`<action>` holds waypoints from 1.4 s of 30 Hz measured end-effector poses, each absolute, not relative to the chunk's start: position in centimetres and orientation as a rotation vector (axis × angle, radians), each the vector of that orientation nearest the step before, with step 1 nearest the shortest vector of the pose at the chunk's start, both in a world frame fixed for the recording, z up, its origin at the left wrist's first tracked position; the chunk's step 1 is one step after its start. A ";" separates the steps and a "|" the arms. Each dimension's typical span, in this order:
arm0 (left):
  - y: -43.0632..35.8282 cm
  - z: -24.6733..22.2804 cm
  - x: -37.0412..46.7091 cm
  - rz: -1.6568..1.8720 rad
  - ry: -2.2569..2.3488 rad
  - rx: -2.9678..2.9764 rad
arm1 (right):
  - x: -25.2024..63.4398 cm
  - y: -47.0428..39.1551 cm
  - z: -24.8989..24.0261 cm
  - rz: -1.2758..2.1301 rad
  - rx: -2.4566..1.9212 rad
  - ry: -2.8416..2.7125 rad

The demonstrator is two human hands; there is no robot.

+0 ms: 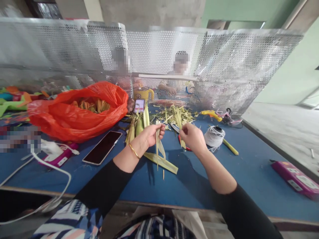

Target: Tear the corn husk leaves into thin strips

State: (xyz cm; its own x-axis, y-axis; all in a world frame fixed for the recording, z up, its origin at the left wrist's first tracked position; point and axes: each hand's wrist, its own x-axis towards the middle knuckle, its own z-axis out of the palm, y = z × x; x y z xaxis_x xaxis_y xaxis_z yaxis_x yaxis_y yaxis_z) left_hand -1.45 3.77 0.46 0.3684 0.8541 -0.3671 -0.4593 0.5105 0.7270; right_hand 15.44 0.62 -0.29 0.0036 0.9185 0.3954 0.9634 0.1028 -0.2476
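Above the middle of the blue table, my left hand point(153, 134) is closed on thin pale husk strips point(160, 149) that hang down from its fingers. To its right, my right hand point(192, 135) has its fingers curled together beside another yellow-green husk strip point(178, 121); whether it grips that strip is unclear. A broad husk leaf point(163, 163) lies on the table below my left hand. Long husks point(139, 125) rest behind my left wrist. Partly hidden by my right hand are scissors point(175, 128) with a red handle.
Left are a red plastic bag point(82, 122), a phone point(102, 148) and a power strip point(61, 156) with white cables. Husk scraps point(184, 114) lie behind my hands. White string point(214, 136), a yellow glue gun point(211, 115) and another power strip point(295, 178) are right. People sit behind a perforated screen point(159, 49).
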 end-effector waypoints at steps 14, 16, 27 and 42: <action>3.8 -0.1 -0.4 0.825 0.561 0.556 | 13.8 -0.7 -1.0 -0.925 -0.578 -2.305; 3.8 -0.1 -0.3 0.853 0.554 0.527 | 13.8 -0.6 -0.9 -0.911 -0.570 -2.330; 1.9 0.2 0.4 1.067 0.829 0.885 | 14.2 -0.6 -0.8 -0.145 -1.022 -1.637; 0.7 -0.2 1.4 0.931 0.879 1.074 | 14.8 0.5 -0.2 0.796 -1.189 -1.398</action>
State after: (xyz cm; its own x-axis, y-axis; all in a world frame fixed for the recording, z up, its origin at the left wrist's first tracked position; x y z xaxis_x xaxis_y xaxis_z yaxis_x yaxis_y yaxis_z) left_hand 1.38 0.69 -0.21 0.3536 0.9264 -0.1295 -0.1826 0.2042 0.9618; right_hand 14.84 0.49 -0.20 0.0843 0.9501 0.3004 0.2266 0.2753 -0.9343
